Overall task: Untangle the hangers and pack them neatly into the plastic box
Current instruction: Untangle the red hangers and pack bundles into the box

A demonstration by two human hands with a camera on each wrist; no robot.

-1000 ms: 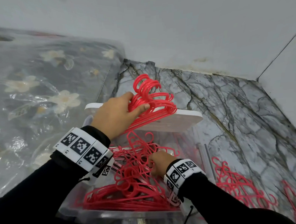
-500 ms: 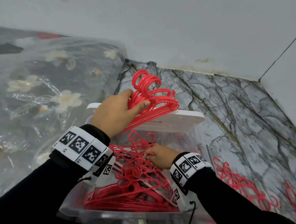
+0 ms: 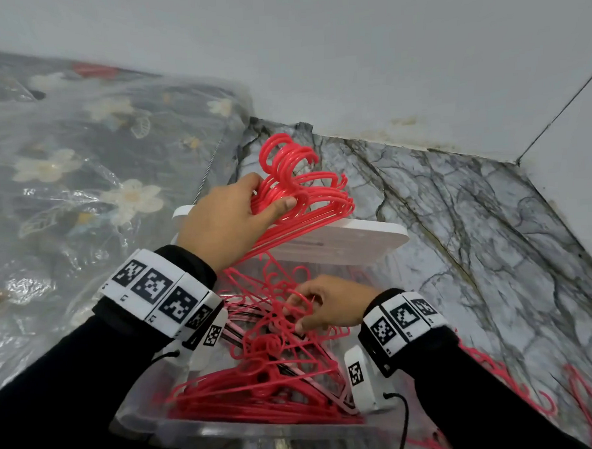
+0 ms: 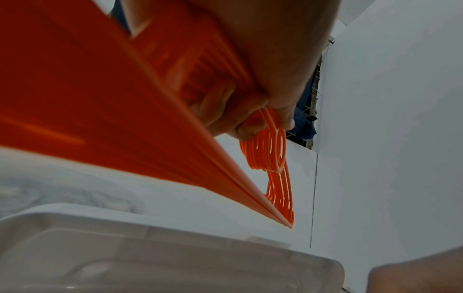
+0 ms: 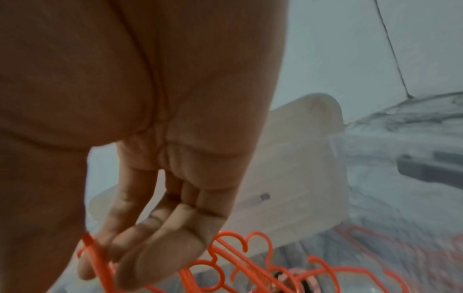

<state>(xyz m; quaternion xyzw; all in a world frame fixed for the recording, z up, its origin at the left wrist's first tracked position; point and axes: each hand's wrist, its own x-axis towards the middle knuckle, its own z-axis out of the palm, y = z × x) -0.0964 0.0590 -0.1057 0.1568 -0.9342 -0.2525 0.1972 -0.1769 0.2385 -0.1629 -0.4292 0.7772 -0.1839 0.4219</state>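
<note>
My left hand (image 3: 232,220) grips a neat bundle of red hangers (image 3: 307,196) just below their hooks, holding it above the far end of the clear plastic box (image 3: 230,430). The left wrist view shows that hand (image 4: 263,79) wrapped round the stacked hangers (image 4: 100,99). Lower down, my right hand (image 3: 326,305) is inside the box among tangled red hangers (image 3: 269,390). In the right wrist view its fingers (image 5: 175,237) and thumb pinch one hanger (image 5: 97,263) from that heap.
The box's white lid (image 3: 357,238) leans at the far end of the box. Bedding wrapped in clear plastic (image 3: 80,201) lies to the left. Loose red hangers (image 3: 501,378) lie on the marble-patterned floor (image 3: 458,215) at the right. A grey wall (image 3: 347,50) stands behind.
My right hand has moved forward and left inside the box, from the heap's edge to the hooks in its middle. The left hand has lifted its bundle slightly.
</note>
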